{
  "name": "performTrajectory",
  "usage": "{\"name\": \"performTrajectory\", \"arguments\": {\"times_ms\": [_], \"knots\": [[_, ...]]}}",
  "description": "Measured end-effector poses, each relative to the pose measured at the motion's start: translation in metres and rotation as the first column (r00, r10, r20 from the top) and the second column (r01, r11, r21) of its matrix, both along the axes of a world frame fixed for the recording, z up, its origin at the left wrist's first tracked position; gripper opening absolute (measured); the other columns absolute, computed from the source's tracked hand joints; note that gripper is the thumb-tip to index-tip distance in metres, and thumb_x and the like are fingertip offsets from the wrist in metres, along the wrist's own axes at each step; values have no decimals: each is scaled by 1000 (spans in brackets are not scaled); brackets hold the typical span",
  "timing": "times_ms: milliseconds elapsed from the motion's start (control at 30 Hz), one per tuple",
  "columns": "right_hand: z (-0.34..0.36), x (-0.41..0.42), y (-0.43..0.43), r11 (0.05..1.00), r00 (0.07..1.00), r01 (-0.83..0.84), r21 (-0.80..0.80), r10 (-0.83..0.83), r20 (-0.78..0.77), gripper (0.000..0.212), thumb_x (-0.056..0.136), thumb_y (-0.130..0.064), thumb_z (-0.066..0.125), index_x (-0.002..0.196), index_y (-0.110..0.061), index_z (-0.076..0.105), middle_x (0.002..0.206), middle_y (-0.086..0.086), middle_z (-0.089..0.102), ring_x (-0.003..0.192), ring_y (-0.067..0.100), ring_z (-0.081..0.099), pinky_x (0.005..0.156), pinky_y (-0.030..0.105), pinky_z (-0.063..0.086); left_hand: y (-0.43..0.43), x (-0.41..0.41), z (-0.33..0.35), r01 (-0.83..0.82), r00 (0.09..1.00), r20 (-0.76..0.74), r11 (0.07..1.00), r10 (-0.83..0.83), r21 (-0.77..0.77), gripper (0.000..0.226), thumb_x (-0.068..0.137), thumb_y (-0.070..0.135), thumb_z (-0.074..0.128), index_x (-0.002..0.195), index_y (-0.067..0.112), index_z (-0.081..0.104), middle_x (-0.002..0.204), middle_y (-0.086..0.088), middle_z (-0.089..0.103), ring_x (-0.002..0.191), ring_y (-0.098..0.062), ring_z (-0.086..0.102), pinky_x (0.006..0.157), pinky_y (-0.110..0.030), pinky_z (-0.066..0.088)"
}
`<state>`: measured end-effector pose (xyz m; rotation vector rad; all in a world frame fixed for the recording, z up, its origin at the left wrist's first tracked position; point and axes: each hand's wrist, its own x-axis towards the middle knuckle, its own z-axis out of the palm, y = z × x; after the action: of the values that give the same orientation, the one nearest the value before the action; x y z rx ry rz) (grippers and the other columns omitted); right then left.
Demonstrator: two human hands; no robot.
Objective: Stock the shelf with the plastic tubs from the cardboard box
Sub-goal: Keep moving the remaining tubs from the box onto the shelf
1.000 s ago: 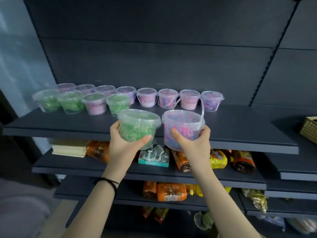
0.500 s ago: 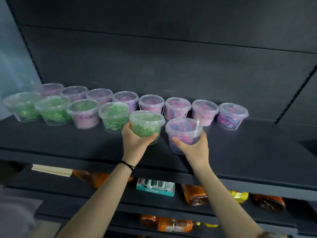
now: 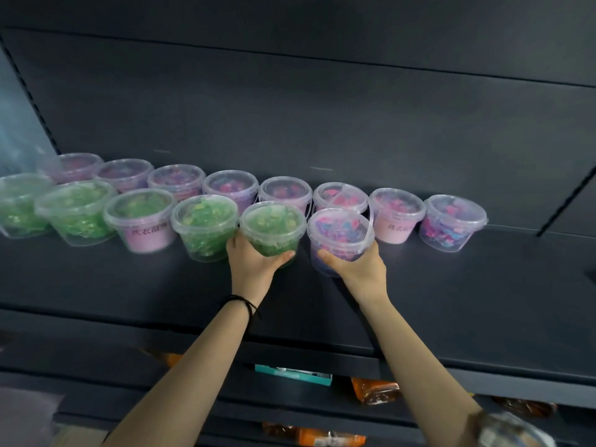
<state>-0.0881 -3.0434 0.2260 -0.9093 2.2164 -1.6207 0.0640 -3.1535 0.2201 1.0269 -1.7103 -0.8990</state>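
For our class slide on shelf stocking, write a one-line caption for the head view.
Left hand sets green-filled clear plastic tub, right hand pink-and-blue-filled tub, on dark shelf.

The left hand holds a green tub on the dark shelf. Right beside it, the right hand holds a purple tub.

pink-label tub: "洗衣凝…" | pink tub: "洗衣…", cut off

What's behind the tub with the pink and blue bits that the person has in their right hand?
Right behind the pink-and-blue tub in the right hand stands another lidded tub with pinkish contents, part of the back row against the shelf's dark panel. Its lower half is hidden by the held tub.
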Motion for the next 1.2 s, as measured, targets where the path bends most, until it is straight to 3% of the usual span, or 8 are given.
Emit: {"name": "performTrajectory", "arguments": {"times_ms": [100, 233, 367, 600, 700, 867, 1067, 1200], "knots": [[4, -1, 3, 995, 997, -8, 96, 15, -82, 103, 58, -55, 83, 143, -25, 35, 137, -7, 52, 132, 21, 43, 107, 42, 41, -1, 2, 2, -9, 999, 40, 1000, 10, -6, 85, 56, 30, 91, 129, 11, 52, 130, -5, 54, 126, -23, 41, 110, -33, 28], [9, 6, 25, 997, 999, -21, 75, 25, -43, 88, 66, -42, 85, 137, -19, 39, 130, -5, 55, 124, 19, 51, 94, 26, 43, 7, 18, 7, 6, 996, 94, 1000, -6, 6, 81, 62, 34, 88, 130, 9, 51, 129, -11, 55, 125, -28, 44, 109, -42, 32], [13, 24, 68, 998, 995, 63, 16, -62, -74, 79, 80, -33, 76, 146, -15, 38, 143, 1, 50, 126, 18, 50, 100, 27, 41, 26, 47, 9, 29, 996, 84, 998, -25, -50, 72, 72, 37, 81, 129, 4, 51, 129, -13, 54, 122, -29, 48, 104, -45, 38], [28, 56, 161, 978, 977, 176, -114, -187, -98, 55, 82, -31, 75, 132, -24, 52, 112, -14, 59, 105, 8, 59, 88, 22, 49, 93, 67, 35, 179, 978, -92, 981, -186, -78, 35, 80, 37, 74, 109, 25, 59, 112, 8, 62, 104, -6, 57, 84, -14, 39], [35, 58, 207, 964, 969, 213, -162, -229, -90, 53, 80, -33, 76, 127, -25, 55, 106, -13, 62, 99, 5, 60, 79, 11, 47, 139, 54, 45, 264, 956, -100, 958, -275, -115, 31, 80, 39, 72, 107, 29, 59, 110, 12, 61, 104, -1, 55, 83, -11, 37], [27, 43, 304, 935, 954, 275, -222, -294, -56, 44, 81, -25, 76, 121, -22, 58, 102, 0, 66, 92, 13, 64, 78, 22, 54, 239, 7, 31, 417, 902, -59, 898, -428, -139, 33, 80, 40, 71, 110, 32, 59, 114, 14, 59, 104, 1, 55, 81, -6, 39], [-26, -16, 450, 954, 951, 295, -46, -298, -78, 51, 80, -26, 77, 125, -21, 55, 105, -5, 64, 95, 11, 62, 85, 31, 54, 380, -70, -40, 564, 824, 131, 821, -552, -86, 40, 82, 43, 67, 118, 28, 57, 111, 20, 54, 105, 0, 50, 85, -15, 38], [-78, -61, 540, 955, 959, 284, 88, -282, -37, 51, 78, -28, 78, 125, -22, 57, 104, -10, 64, 96, 6, 62, 86, 32, 53, 458, -111, -104, 567, 798, 189, 819, -572, 85, 45, 83, 44, 65, 123, 27, 54, 115, 18, 52, 110, -7, 51, 85, -22, 39]]}}
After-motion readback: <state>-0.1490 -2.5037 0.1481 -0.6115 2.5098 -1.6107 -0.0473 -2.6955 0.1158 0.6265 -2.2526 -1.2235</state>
